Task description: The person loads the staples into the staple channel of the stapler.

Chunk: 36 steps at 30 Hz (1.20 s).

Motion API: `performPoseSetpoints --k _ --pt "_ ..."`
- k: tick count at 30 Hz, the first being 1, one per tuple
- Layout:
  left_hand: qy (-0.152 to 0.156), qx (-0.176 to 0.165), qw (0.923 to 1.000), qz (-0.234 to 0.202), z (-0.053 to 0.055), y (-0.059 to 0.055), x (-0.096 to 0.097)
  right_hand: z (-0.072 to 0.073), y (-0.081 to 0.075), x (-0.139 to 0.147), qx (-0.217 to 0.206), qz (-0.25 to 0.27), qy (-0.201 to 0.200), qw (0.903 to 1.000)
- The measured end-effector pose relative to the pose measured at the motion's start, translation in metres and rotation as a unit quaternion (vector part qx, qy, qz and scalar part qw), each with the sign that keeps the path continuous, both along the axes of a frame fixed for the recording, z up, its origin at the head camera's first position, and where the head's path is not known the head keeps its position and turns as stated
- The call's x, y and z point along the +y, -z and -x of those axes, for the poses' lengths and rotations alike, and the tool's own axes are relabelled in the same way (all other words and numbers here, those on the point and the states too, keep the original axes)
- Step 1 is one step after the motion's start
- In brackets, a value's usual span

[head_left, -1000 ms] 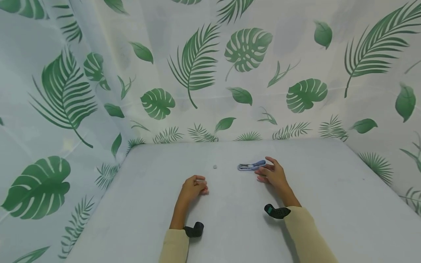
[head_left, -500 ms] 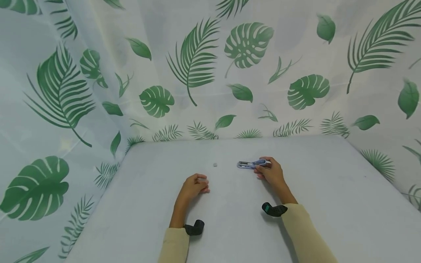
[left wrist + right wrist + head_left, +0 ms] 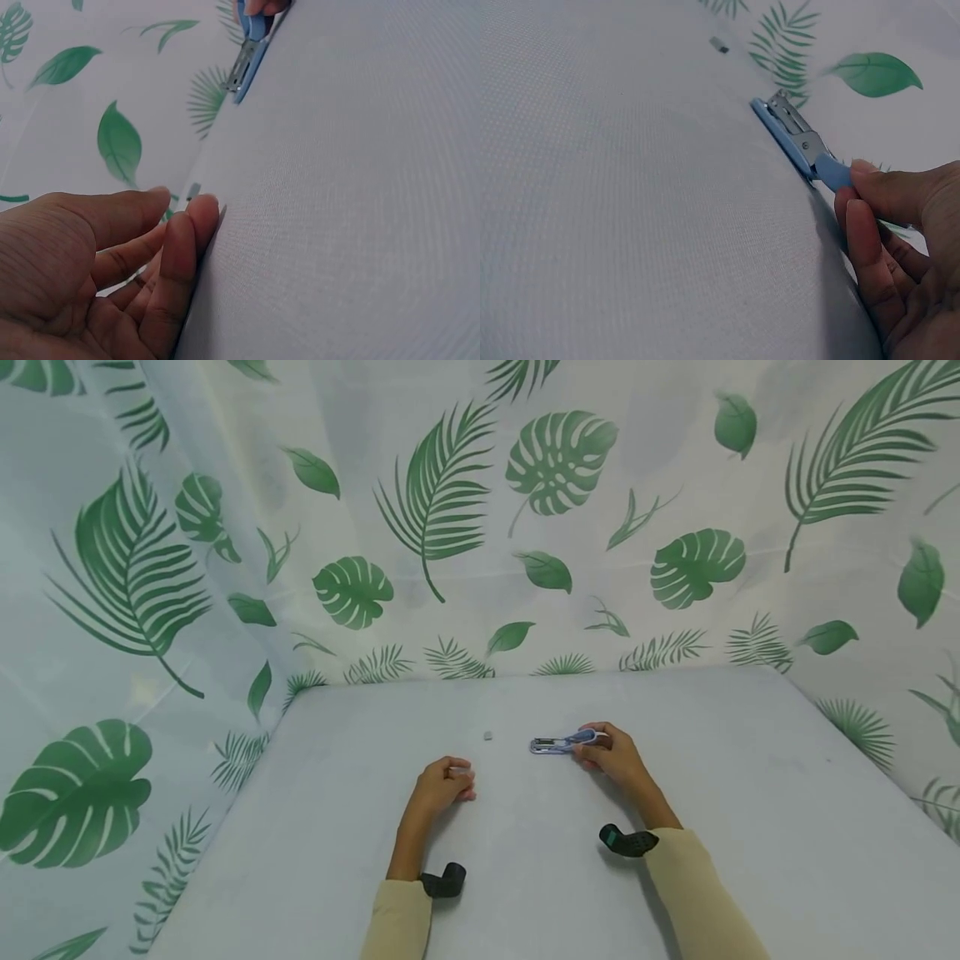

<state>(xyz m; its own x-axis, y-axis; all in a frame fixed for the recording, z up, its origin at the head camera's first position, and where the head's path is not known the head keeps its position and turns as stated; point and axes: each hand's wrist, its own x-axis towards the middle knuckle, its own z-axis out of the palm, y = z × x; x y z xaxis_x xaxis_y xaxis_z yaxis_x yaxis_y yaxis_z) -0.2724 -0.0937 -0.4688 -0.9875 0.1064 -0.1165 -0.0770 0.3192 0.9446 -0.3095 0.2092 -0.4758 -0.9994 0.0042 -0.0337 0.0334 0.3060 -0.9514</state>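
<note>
My right hand (image 3: 617,758) pinches the rear end of a small blue stapler (image 3: 551,745) between thumb and fingers. In the right wrist view the stapler (image 3: 787,131) has a flat blue base, a metal upper part and a blue handle end. Its metal end points left, low over the white table. My left hand (image 3: 441,785) rests at the table with fingers loosely bent and nothing held, as the left wrist view also shows. Between and beyond the hands lies a small grey block (image 3: 487,736), with one dark end in the right wrist view.
The white table (image 3: 510,877) reaches back to a hanging white cloth (image 3: 465,635) printed with green leaves, which also closes off the left side. Black wrist cameras (image 3: 630,842) sit at both beige sleeves (image 3: 693,893).
The fingers of my right hand have closed round the stapler's rear end. The stapler has shifted slightly left and nearer to me. The left hand has stayed put.
</note>
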Motion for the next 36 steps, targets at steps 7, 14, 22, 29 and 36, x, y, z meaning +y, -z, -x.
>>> performPoseSetpoints --k 7,14,22,29,36 --pt "-0.003 0.003 0.9999 0.011 -0.0027 -0.0035 0.0019 -0.0020 0.0026 -0.0006 0.009 -0.028 -0.006 0.9995" --pt "-0.006 0.017 0.9996 0.022 0.0002 -0.0037 0.0036 -0.0020 0.0020 -0.0023 0.014 -0.036 -0.014 0.9991" --pt "-0.003 0.022 0.9994 0.027 -0.0018 -0.0007 0.0035 -0.0046 0.0057 -0.0024 0.031 -0.073 -0.008 0.9968" --pt "-0.010 0.016 0.9995 0.026 0.0003 0.0007 0.0044 -0.0051 0.0081 -0.0036 0.036 -0.106 0.003 0.9938" --pt "-0.020 0.016 0.9984 0.050 0.0014 0.0018 0.0062 -0.0067 0.0082 -0.0055 0.033 -0.117 0.011 0.9925"
